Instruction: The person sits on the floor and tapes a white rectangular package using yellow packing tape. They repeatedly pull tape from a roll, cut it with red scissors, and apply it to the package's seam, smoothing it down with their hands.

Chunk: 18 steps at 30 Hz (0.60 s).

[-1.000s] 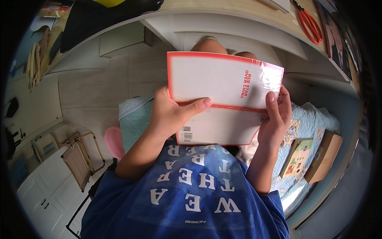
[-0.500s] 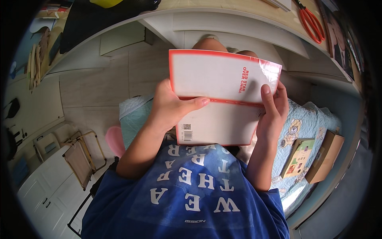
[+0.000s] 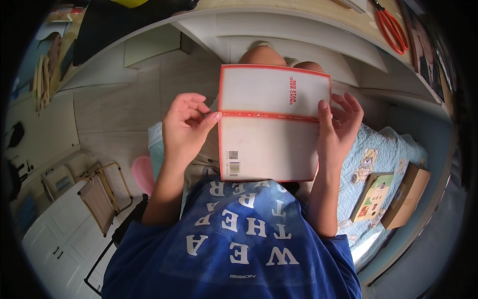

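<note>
A white book (image 3: 271,144) with red edges lies spread face down over my lap, its cover up and its red spine running across the middle. At its left edge, by the spine, is the thumb tip of my left hand (image 3: 186,124); that hand's fingers are loosely bent, apart from the cover. My right hand (image 3: 338,122) is at the opposite edge, thumb lying on the cover and fingers spread beyond the edge. Neither hand is closed around the book. The pages underneath are hidden.
A pale desk (image 3: 298,17) curves across the far side, with red-handled scissors (image 3: 392,30) on it. To the right, a blue quilt (image 3: 368,144) bears a green-edged booklet (image 3: 372,197) and a brown cardboard box (image 3: 406,195). A folding chair (image 3: 105,197) stands at left.
My left hand has slid off the cover to the left, its thumb now at the edge. The right fingers have spread outward. The book's far half has tilted and shifted, and its spine looks straighter.
</note>
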{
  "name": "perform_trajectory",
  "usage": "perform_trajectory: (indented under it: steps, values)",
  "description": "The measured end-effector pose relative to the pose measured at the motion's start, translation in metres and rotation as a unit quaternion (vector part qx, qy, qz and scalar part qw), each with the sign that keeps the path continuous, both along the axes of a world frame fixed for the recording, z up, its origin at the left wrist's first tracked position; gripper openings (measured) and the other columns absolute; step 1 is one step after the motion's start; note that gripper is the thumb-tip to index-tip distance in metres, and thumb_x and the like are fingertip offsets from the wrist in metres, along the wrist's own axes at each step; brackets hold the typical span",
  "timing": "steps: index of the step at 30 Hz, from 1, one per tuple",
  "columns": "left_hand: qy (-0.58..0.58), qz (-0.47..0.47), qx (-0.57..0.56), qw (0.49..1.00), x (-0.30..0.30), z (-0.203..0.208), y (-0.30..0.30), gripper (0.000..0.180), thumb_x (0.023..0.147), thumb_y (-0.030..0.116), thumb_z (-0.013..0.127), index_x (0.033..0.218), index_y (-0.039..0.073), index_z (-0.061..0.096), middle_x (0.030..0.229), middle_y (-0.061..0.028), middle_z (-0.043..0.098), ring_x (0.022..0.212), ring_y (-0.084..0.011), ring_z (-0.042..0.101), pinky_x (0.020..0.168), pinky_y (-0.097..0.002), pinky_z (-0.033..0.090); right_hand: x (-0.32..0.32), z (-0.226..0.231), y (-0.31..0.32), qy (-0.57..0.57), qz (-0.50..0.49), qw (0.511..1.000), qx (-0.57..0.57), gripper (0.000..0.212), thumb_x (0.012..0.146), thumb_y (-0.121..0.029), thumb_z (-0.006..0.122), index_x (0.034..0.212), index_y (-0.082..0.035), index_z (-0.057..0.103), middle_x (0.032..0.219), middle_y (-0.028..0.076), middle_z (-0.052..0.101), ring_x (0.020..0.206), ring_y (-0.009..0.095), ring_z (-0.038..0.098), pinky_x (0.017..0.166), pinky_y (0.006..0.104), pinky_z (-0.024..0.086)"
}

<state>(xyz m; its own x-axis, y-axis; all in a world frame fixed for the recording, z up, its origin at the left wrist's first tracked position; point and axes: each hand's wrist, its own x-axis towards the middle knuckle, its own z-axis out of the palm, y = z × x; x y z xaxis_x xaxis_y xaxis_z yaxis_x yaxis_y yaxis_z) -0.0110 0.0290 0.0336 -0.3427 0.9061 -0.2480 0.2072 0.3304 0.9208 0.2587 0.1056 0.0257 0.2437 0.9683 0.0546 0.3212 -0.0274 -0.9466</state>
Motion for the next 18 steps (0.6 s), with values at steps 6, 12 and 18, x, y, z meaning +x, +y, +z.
perform_trajectory:
  steps: [6,12,18]
  values:
    - [-0.112,-0.039,-0.028,0.993,0.013,-0.018,-0.006,0.033,0.09,0.024,0.079,0.105,0.001,0.061,0.087,-0.0011,0.062,0.072,-0.0057,0.054,0.063,-0.0197,0.044,-0.034,0.012,-0.038,-0.264,0.287,0.907,0.161,0.061,0.086,-0.021,0.074,0.138,0.003,0.053,0.144,0.025,0.05,0.135,0.043,0.046,0.115,0.0505,0.033]
    - [-0.132,0.01,0.041,0.99,0.029,-0.037,-0.005,0.023,0.096,0.022,0.073,0.099,0.002,0.062,0.08,0.0022,0.059,0.07,-0.0039,0.051,0.062,-0.0207,0.043,-0.072,0.001,-0.074,-0.293,0.402,0.867,0.038,0.084,0.097,-0.053,0.049,0.155,0.004,0.031,0.165,0.022,0.024,0.154,0.039,0.019,0.124,0.0537,0.01]
    - [-0.046,0.068,0.081,0.993,0.04,-0.043,-0.009,0.022,0.099,0.021,0.067,0.094,0.001,0.058,0.079,0.0002,0.06,0.071,-0.0055,0.05,0.062,-0.0232,0.043,-0.081,0.007,-0.071,-0.347,0.431,0.832,0.047,0.083,0.097,-0.052,0.048,0.155,0.003,0.031,0.165,0.019,0.025,0.154,0.034,0.02,0.125,0.0502,0.01]
